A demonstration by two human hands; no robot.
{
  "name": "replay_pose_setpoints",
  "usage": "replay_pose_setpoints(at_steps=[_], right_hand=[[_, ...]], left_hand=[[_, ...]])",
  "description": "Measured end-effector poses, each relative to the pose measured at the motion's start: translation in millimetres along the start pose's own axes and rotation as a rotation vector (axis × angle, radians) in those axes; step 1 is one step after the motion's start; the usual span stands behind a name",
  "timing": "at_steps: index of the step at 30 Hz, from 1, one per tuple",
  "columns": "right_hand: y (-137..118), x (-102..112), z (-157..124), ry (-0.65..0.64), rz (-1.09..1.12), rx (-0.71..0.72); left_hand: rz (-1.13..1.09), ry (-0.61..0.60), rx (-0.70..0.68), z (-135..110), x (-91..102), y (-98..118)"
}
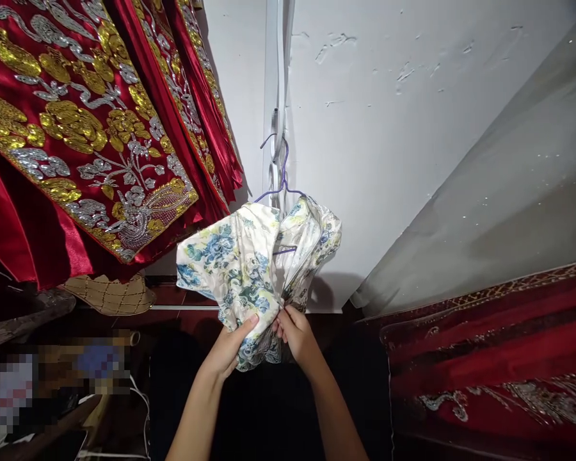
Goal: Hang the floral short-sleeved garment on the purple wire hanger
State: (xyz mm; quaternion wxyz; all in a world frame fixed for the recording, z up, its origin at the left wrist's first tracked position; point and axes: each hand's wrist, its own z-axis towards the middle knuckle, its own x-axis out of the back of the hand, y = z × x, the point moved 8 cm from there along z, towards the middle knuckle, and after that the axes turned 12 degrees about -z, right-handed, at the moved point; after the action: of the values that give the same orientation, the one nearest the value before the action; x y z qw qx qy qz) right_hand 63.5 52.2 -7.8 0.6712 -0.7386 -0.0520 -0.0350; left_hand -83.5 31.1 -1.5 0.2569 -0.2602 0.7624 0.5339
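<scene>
A white short-sleeved garment with blue and yellow flowers point(249, 256) hangs from a purple hanger point(284, 173), its front partly open at the neck. Low on the left front, my left hand point(230, 346) grips the cloth, thumb on top and fingers behind. My right hand point(292, 330) pinches the edge of the front opening near the middle. Whether a small fastener sits between those fingertips is too small to tell. The hanger's hook catches on a grey metal fitting point(274, 137) against the wall.
Red satin garments point(77, 128) with gold and silver sequins hang at the upper left. A sheer sparkly cloth point(484, 211) and red embroidered fabric point(499, 339) fill the right side. Behind stands a white scuffed wall point(365, 128). White cables point(141, 397) lie at the lower left.
</scene>
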Motion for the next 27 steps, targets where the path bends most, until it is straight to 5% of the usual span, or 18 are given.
replay_pose_setpoints(at_steps=[7,11,15,18,20,23,27], right_hand=[[-7,4,-8,0.029,0.04,0.05],[-11,25,-10,0.188,0.091,-0.019],[-9,27,-9,0.126,0.044,-0.055],[-6,15,-8,0.027,-0.029,-0.042],[-7,2,-8,-0.049,-0.015,-0.015],[-14,-15,-12,-0.123,0.013,0.037],[-20,-26,-20,-0.134,0.109,0.037]], left_hand=[[0.353,-0.033,-0.199,-26,-40.0,10],[0.37,0.087,-0.291,-14,-15.2,21],[0.388,0.507,-0.826,-21,36.1,55],[0.525,0.478,-1.105,-36,25.3,56],[0.618,0.253,-0.968,-27,2.4,42],[0.599,-0.05,-0.589,-11,-23.7,12],[0.553,-0.183,-0.461,-5,-28.7,3]])
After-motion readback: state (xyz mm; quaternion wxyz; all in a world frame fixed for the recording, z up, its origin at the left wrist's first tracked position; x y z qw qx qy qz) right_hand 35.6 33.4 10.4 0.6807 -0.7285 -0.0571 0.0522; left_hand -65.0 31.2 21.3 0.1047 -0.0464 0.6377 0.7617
